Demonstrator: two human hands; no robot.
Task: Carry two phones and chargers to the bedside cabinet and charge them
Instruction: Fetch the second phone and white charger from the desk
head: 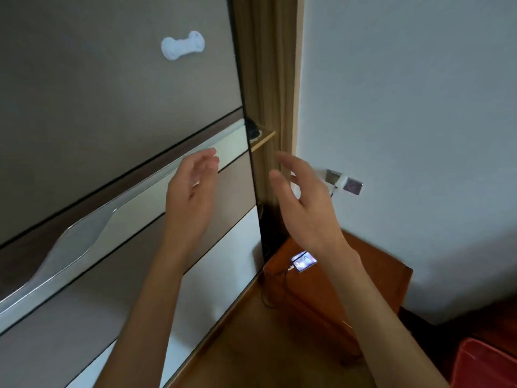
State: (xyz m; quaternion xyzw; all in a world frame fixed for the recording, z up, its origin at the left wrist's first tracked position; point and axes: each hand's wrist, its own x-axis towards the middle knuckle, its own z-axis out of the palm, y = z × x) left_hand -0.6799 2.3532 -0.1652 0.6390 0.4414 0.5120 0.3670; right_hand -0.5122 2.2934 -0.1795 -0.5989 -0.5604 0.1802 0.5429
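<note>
A phone (304,260) with a lit screen lies on top of the orange-brown bedside cabinet (372,264), with a dark cable (275,287) running from its near end down the cabinet's front. A white charger (340,182) sits plugged into the silver wall socket (353,187) above the cabinet. My left hand (190,191) and my right hand (305,200) are both raised in front of me, fingers relaxed, holding nothing. My right forearm hides part of the cabinet top. I see only one phone.
A large wardrobe (112,121) with grey sliding panels fills the left side, with a white latch (182,47) on it. A narrow wooden shelf (261,137) sits beside it. White bedding (461,261) lies at right, a red object (486,365) at the bottom right corner.
</note>
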